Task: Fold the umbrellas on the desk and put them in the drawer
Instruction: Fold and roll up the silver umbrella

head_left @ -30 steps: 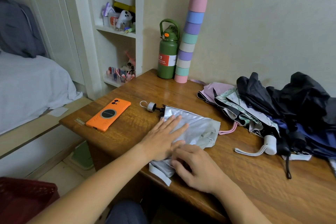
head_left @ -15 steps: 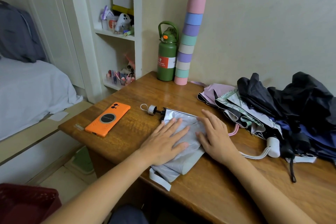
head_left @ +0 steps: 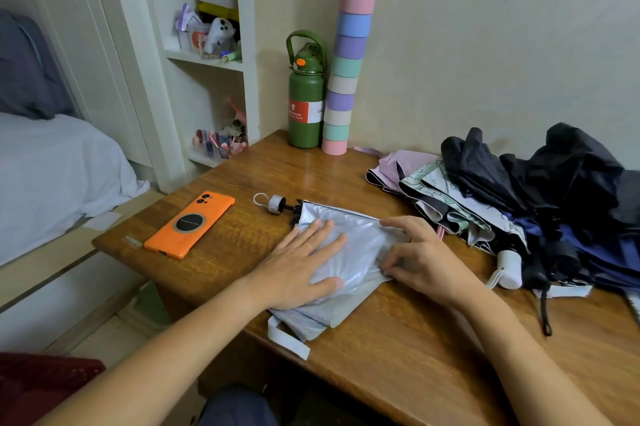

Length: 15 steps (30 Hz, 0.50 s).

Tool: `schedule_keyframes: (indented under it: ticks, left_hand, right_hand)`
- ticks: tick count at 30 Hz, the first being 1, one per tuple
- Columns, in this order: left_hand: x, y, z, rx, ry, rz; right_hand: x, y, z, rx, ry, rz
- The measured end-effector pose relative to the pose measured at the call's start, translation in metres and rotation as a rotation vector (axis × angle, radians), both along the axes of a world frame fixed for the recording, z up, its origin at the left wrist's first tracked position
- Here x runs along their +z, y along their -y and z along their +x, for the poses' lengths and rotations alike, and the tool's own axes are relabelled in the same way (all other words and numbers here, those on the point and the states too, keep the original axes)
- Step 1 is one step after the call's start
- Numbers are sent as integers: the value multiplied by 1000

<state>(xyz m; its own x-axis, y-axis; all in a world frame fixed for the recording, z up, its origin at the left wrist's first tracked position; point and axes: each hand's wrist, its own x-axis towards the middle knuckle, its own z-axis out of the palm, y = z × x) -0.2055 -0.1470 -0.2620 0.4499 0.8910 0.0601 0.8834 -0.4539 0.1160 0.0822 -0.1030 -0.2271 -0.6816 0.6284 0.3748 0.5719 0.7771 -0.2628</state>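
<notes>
Umbrellas number at least four on the tabletop (head_left: 408, 349): one silver umbrella (head_left: 349, 252) lying flat near the front edge, and a heap of umbrellas (head_left: 519, 204) at the right, where pink, patterned and dark canopies overlap too much for an exact count. One orange phone (head_left: 189, 223) lies left of the silver umbrella, and one green bottle (head_left: 306, 107) stands beside one stack of nine cups (head_left: 348, 55) at the wall. Both hands are on the silver umbrella: the left hand (head_left: 301, 266) presses flat on its canopy with fingers straight, while the right hand (head_left: 420, 259) pinches the canopy's right edge with curled fingers. Its handle points toward the phone.
</notes>
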Motion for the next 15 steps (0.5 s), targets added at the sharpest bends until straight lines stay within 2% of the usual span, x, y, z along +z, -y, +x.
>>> schedule_keyframes:
  ticks: [9, 13, 15]
  left_hand:
    - [3, 4, 2, 6, -43, 13]
    - [3, 5, 1, -8, -23, 30]
    - [2, 6, 1, -8, -22, 28]
  right_hand:
    - [7, -2, 10, -54, 8, 98]
    - [16, 5, 5, -33, -66, 192]
    - [15, 5, 4, -6, -35, 226]
